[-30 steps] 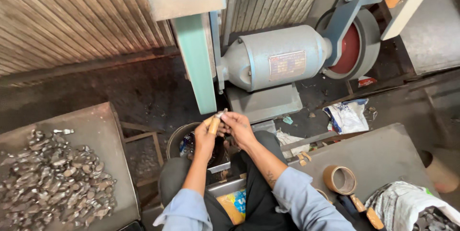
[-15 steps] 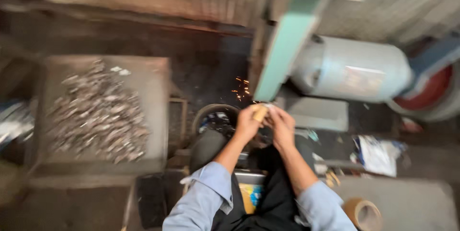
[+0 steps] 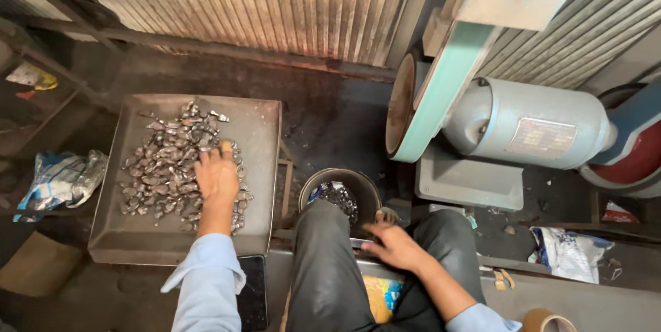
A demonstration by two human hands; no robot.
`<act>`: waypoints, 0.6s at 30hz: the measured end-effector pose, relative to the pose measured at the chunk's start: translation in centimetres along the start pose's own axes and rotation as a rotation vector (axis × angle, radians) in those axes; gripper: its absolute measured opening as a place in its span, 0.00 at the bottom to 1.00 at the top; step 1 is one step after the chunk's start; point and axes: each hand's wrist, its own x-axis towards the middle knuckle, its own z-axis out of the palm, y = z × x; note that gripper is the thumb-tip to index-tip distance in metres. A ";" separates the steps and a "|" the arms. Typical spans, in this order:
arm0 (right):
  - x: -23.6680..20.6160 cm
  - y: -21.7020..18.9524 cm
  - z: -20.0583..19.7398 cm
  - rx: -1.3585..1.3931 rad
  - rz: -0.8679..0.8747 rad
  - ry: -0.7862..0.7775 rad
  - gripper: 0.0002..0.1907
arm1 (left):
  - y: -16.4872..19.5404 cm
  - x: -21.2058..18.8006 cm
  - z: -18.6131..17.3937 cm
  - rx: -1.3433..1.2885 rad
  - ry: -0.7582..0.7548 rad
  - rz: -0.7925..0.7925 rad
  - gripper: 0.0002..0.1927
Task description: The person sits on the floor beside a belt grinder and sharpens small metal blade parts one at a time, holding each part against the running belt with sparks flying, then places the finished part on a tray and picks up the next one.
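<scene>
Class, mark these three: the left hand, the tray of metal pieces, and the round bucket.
left hand (image 3: 216, 177), head view, back of the hand
tray (image 3: 258, 125), head view, bare floor near its right rim
bucket (image 3: 365, 184), head view, right rim

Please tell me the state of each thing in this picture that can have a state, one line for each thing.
left hand: flat on the metal pieces, palm down
right hand: open, by the bucket, holds nothing
metal tray: partly covered with pieces
round bucket: holds some pieces, not full
belt grinder: moving or stopped, cannot tell
</scene>
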 end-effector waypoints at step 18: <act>-0.3 -0.4 2.7 0.708 0.194 0.080 0.21 | 10.8 -10.4 -5.8 -0.612 0.170 0.069 0.14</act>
